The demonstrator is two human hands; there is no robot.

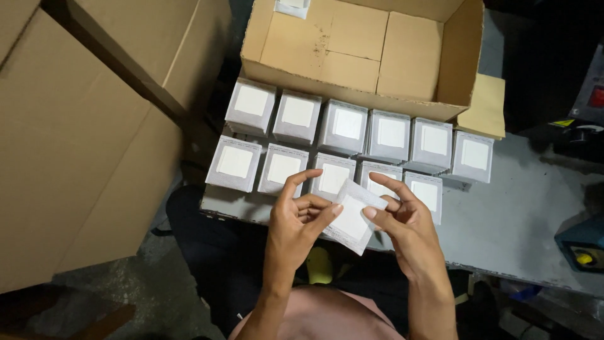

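— Grey surface (pixel 503 226) across the right and centre of the frame, worn, dim light. What sits on it?

— Two rows of small white packets (pixel 346 148), square pale patch on each, standing side by side just above centre. Upper row runs six across; lower row five, the two at its right end partly hidden behind the hands. Behind them, top centre, an open cardboard box (pixel 358 50), flaps out, one small white piece lying at its upper left corner. The upper row stands tight against its front wall.

— Left side?

— Large brown carton (pixel 75 145) fills the upper left and left edge, off the surface. Dark floor (pixel 157 283) below it, lower left.

— Hands?

— Both raised at lower centre, in front of the lower row. Between them one white sachet (pixel 353 217), flat, tilted, crimped edge along its lower side — clear of the surface, held in the air. Left hand (pixel 296 226): thumb and fingers pinched on the sachet's left edge, index finger lifted free above it. Right hand (pixel 406 230): fingers clamped on the sachet's right edge, index finger arched over the top.

— Anything else?

— Far right edge, blue device with a yellow knob (pixel 582 249), lower right. Yellow object (pixel 319 266) visible below the hands, kind unclear.
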